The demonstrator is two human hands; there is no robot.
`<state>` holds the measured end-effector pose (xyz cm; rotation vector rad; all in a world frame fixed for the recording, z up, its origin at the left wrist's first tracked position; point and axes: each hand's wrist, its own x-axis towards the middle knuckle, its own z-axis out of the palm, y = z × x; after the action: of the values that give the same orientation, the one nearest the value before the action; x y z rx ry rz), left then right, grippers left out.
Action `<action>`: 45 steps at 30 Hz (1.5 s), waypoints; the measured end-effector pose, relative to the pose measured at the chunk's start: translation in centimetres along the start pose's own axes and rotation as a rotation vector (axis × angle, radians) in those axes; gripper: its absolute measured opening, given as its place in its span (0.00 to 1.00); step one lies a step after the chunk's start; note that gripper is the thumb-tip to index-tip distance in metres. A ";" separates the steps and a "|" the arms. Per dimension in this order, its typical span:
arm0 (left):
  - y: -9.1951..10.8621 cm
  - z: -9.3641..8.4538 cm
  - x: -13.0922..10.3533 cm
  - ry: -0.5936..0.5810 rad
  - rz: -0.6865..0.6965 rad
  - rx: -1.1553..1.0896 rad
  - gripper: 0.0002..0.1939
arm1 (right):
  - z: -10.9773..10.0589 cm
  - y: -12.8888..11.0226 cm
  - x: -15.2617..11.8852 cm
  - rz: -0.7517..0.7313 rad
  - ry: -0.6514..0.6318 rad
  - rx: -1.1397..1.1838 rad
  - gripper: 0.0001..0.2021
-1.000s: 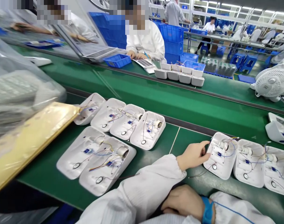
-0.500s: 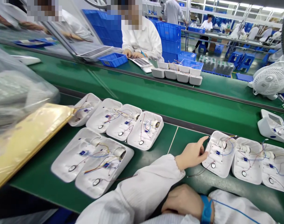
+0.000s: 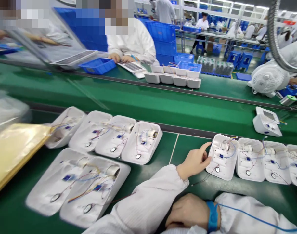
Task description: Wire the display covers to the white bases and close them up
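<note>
My left hand (image 3: pixel 194 162) reaches to the right, index finger stretched out and thumb apart. Its fingertips touch the left edge of a white plastic housing (image 3: pixel 221 165), an open shell with wires, a small blue board and a round silver disc inside. Similar housings (image 3: pixel 251 169) stand in a row to its right, side by side. Below my left forearm, my right hand (image 3: pixel 187 211) is bent inward near my body, with a blue wrist strap (image 3: pixel 213 216) and its cord. The fingers of that hand are mostly hidden, and nothing shows in it.
More wired housings (image 3: pixel 142 146) lie left on the green bench (image 3: pixel 153 182). A yellowish wrapped stack (image 3: pixel 14 152) is at far left. Beyond a dark rail runs a green strip (image 3: pixel 129 97) with another housing (image 3: pixel 266 122) on it. A co-worker (image 3: pixel 131 42) sits opposite; a white fan (image 3: pixel 267 78) stands at right.
The view has swung to the right, so most things sit further left and more of the right-hand row shows. My left hand keeps its pose at the housing's edge; my right hand stays bent inward.
</note>
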<state>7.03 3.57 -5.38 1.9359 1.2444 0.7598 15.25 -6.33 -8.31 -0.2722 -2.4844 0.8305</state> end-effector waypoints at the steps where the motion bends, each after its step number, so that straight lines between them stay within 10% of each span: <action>1: 0.0 -0.1 0.0 0.000 -0.009 -0.003 0.32 | 0.1 0.1 -0.1 -0.054 0.017 0.040 0.31; 12: 0.0 -0.4 0.4 -0.019 -0.063 -0.041 0.33 | 1.1 0.8 -0.2 -0.030 0.077 0.156 0.29; 23: 0.1 -0.8 0.6 0.011 -0.125 -0.071 0.39 | -4.9 -0.5 0.6 0.015 0.473 -0.247 0.19; 30: 0.3 -0.8 0.6 -0.003 -0.135 0.022 0.38 | -10.4 -0.6 -5.8 0.553 0.759 -0.633 0.08; 39: -0.2 -1.1 0.3 0.068 -0.052 0.082 0.37 | -12.1 -1.2 -4.8 1.217 0.455 -0.565 0.28; 45: -1.2 -0.8 -1.1 0.146 0.221 -0.146 0.42 | -13.8 -2.8 -6.8 1.105 0.604 -0.446 0.24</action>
<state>5.39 3.10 -5.97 1.9455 1.0367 1.0912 28.17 -3.83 0.19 -1.8376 -1.7685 0.4070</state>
